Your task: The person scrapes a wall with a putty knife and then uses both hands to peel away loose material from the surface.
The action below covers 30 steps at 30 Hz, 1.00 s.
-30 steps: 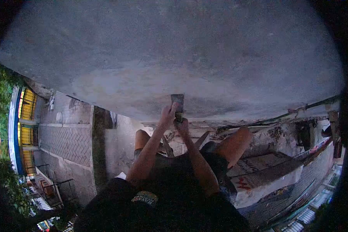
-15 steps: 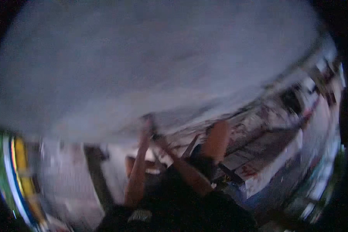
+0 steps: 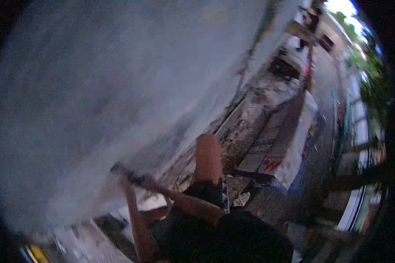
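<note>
A large pale grey, smooth curved surface (image 3: 118, 87) fills the upper left of the view. Close against its lower part, my left hand (image 3: 127, 180) and my right hand (image 3: 147, 181) are side by side. A small dark object (image 3: 120, 168) shows at the hands, against the grey surface; blur hides its kind. My right hand looks closed around something at that spot. The fingers of my left hand are smeared and cannot be made out. My bare knee (image 3: 207, 153) is bent just right of the hands, below dark shorts.
Right of my knee lies a long cardboard box or sheet (image 3: 267, 149) with red marks and a white edge. Rubble and scraps (image 3: 241, 131) line the foot of the grey surface. A paved lane (image 3: 327, 87) runs away at the right, beside greenery (image 3: 373, 83).
My view has turned, so the grey surface slants more steeply and the lane shows at right. Both hands appear lower and further left, still close together at the surface.
</note>
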Each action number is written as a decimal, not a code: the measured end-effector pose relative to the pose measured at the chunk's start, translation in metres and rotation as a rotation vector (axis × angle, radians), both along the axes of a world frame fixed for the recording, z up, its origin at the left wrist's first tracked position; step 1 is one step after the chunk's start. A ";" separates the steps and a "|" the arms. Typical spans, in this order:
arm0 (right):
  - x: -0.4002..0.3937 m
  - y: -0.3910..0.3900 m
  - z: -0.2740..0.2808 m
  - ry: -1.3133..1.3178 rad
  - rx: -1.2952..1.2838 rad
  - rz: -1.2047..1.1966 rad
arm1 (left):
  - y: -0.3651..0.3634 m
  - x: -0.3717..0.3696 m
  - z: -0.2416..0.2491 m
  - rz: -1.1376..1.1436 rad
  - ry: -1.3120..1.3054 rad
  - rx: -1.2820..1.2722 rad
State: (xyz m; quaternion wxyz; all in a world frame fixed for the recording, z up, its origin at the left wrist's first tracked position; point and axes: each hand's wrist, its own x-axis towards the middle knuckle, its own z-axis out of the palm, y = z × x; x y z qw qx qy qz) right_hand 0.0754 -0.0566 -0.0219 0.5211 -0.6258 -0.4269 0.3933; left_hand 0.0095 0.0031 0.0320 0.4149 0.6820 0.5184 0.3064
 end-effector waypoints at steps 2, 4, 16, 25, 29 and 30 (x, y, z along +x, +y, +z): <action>-0.002 -0.003 -0.012 -0.023 -0.038 0.041 | -0.004 -0.005 -0.003 -0.007 0.016 0.016; 0.006 -0.003 -0.012 -0.027 -0.068 0.059 | -0.008 -0.007 -0.002 -0.007 0.036 0.033; 0.007 -0.025 -0.022 -0.053 0.015 -0.182 | -0.011 0.012 -0.010 -0.030 0.003 0.196; 0.010 -0.026 -0.062 0.359 0.064 -0.052 | -0.016 0.016 0.010 0.014 0.015 -0.077; 0.012 -0.021 -0.019 -0.075 0.071 -0.034 | -0.018 0.013 0.018 0.038 -0.127 -0.122; 0.010 -0.022 -0.039 0.116 0.121 -0.071 | -0.016 0.011 0.014 0.007 -0.101 -0.129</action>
